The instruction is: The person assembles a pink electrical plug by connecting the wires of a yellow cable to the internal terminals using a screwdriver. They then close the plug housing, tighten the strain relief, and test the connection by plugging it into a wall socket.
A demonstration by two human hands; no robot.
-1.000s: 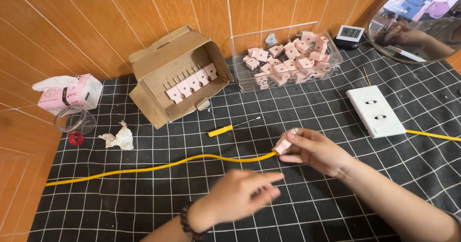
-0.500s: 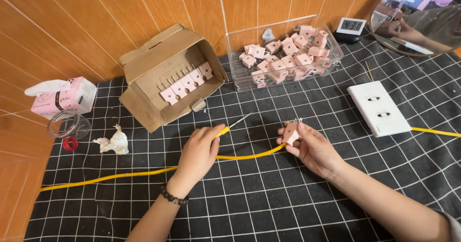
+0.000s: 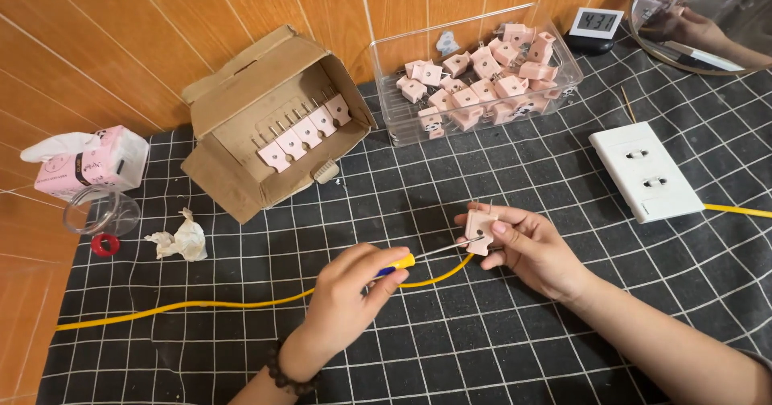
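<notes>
Left hand gripped yellow-handled screwdriver; right hand pinched pink plug. Clear bin and cardboard box held more plugs.

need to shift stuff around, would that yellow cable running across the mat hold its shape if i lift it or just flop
The yellow cable would probably flop: it is thin and lies in loose curves on the grid mat. It likely feels light. One end meets the pink plug in the right hand, so it may tug.

Packages and a screen sitting along the wall in front of you

You're facing an open brown cardboard box, a clear plastic bin beside it, a pink tissue pack far left, and a small black-framed digital display.
</notes>
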